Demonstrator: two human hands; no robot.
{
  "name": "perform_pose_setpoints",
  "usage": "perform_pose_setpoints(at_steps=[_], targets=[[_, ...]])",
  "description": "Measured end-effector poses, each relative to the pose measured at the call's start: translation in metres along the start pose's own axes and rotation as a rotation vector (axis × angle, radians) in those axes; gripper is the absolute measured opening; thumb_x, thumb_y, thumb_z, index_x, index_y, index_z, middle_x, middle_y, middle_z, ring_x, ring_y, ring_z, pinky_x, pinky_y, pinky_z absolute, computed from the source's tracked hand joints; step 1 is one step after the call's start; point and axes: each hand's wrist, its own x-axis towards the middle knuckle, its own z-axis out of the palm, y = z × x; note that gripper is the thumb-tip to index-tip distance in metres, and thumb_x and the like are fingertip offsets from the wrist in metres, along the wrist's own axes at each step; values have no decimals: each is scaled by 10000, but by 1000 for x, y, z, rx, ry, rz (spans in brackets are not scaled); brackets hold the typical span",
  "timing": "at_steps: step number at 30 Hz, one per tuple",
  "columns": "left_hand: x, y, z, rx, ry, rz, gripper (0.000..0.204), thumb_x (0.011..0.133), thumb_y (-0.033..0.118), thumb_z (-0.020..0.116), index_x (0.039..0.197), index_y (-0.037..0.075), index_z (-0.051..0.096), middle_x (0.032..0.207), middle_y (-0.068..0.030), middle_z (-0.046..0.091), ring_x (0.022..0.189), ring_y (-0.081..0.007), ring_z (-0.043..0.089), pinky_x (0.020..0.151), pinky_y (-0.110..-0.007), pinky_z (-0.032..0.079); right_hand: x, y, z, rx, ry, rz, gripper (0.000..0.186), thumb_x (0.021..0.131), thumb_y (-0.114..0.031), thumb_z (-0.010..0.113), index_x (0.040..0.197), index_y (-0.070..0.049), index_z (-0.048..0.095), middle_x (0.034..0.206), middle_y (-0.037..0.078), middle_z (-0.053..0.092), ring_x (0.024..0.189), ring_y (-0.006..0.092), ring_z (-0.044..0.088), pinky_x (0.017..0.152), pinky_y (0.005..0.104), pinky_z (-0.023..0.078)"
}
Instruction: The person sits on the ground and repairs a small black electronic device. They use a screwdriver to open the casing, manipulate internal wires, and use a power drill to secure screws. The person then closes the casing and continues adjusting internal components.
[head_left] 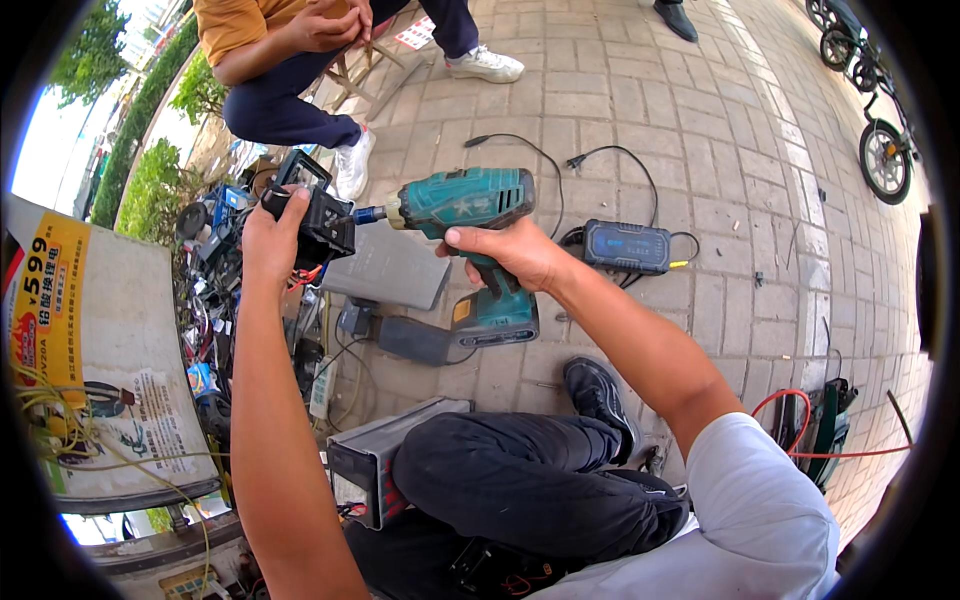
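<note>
My right hand (510, 255) is wrapped round the grip of a teal cordless drill (470, 200), its battery pack at the lower end. The drill lies level, with its blue-collared bit pointing left. That tip meets the side of a black plastic housing (325, 225), which my left hand (272, 235) holds from its left side. Red wires hang below the housing. Whether the bit sits on a screw is too small to tell. Below them, a flat grey metal case (390, 265) rests on the paving.
Scrap parts and cables (215, 260) are heaped at left, beside a signboard (110, 340). A blue-black charger (625, 247) with leads lies right of the drill. A silver-grey box (375, 460) stands by my knee. Another person (290, 70) sits across; a bicycle (885, 150) stands far right.
</note>
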Motion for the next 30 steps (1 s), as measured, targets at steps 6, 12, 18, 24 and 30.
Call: perform_pose_setpoints(at_steps=[6,12,18,24,30], targets=[[3,-3,0,6,-10,-11,337,907,313,695,1075,22,678,926,-23,666,836,-109,583,791,-280,472,13,-26,-6,-266,-70,18,120,776,-38,735,838,-21,634,704,20,597,537,101,530,483,283,424],[3,-4,-1,-22,-14,-3,334,908,319,692,1073,28,679,923,-21,667,832,-114,584,791,-278,469,9,-30,-2,-220,-47,37,121,768,-37,721,861,-12,647,717,39,608,554,119,542,528,287,442],[6,-7,-2,-7,-13,-17,333,905,319,691,1070,30,677,934,-21,660,836,-121,584,792,-281,466,9,-27,-2,-168,-38,49,131,761,-25,721,869,-7,648,733,42,607,556,125,544,524,286,440],[0,2,-3,-64,-37,-33,287,874,261,695,1051,36,676,945,-23,649,838,-123,587,784,-279,471,9,-27,-3,-149,-51,52,138,758,-18,725,874,-8,651,734,44,609,558,126,549,521,283,440],[-2,4,-3,-80,-38,-33,265,858,250,699,1032,51,678,928,-19,647,823,-120,594,758,-272,482,9,-25,-4,-139,-39,59,141,758,-17,726,878,-11,652,749,46,620,556,127,554,517,282,440]])
